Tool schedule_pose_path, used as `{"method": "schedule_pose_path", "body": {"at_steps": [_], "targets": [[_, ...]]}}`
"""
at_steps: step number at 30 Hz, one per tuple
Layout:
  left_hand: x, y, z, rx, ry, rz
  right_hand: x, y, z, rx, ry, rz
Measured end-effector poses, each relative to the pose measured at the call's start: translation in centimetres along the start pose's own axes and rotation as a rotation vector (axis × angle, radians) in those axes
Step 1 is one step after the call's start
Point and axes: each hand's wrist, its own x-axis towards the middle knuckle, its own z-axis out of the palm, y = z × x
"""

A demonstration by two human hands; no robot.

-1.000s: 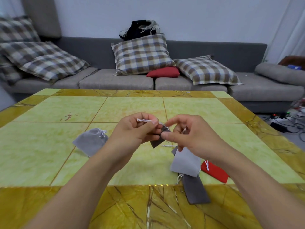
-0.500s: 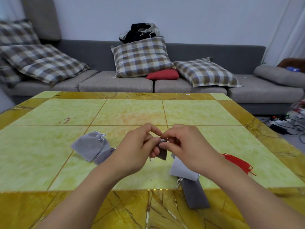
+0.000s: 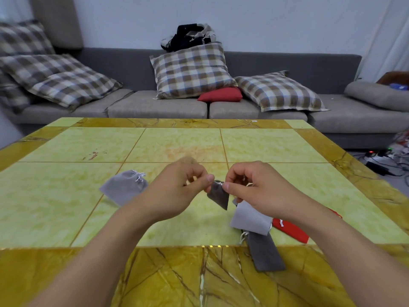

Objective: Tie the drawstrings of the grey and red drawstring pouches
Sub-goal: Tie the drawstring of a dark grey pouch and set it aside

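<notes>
Both hands up over the table [image 3: 66, 196], pinching the neck of a dark grey pouch [image 3: 219, 194] between them. My left hand [image 3: 177, 191] has thumb and forefinger closed on the pouch's top from the left; my right hand [image 3: 256, 187] pinches the same spot from the right, other fingers curled. Pouch body hangs down from the pinch, tapering to a point, off the surface. Can't make out the string itself, too small. Under my right wrist: a light grey pouch [image 3: 250, 217] lying on the table, overlapping a second dark grey pouch [image 3: 265, 251] that reaches onto the yellow border. Red pouch [image 3: 292, 230] just right of those, partly hidden by my right forearm. Another light grey pouch [image 3: 124, 187] sits left of my left hand, white cord showing at its neck. Sofa [image 3: 155, 105] with plaid cushions behind.
</notes>
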Motion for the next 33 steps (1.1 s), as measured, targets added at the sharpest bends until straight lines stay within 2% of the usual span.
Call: {"method": "schedule_pose_path", "body": {"at_steps": [1, 3, 6, 11, 15, 22, 33], "targets": [[0.1, 0.1, 0.1, 0.003, 0.001, 0.052, 0.0, 0.0, 0.1, -0.009, -0.009, -0.007], [0.1, 0.6, 0.6, -0.157, -0.039, 0.097, 0.0, -0.1, 0.3, -0.008, -0.032, -0.017], [0.0, 1.0, 0.7, -0.433, -0.020, 0.021, 0.0, -0.1, 0.2, 0.036, -0.032, -0.038], [0.2, 0.3, 0.0, -0.522, 0.003, -0.095, 0.1, 0.0, -0.5, 0.043, 0.081, -0.071], [0.2, 0.2, -0.1, -0.563, -0.014, -0.123, -0.1, -0.3, -0.4, -0.003, 0.117, -0.123], [0.0, 0.5, -0.2, -0.535, -0.008, -0.072, 0.0, -0.5, -0.2, 0.175, 0.124, -0.138], [0.0, 0.5, -0.3, -0.527, -0.066, -0.050, -0.1, -0.8, -0.6, 0.220, 0.131, -0.190]]}}
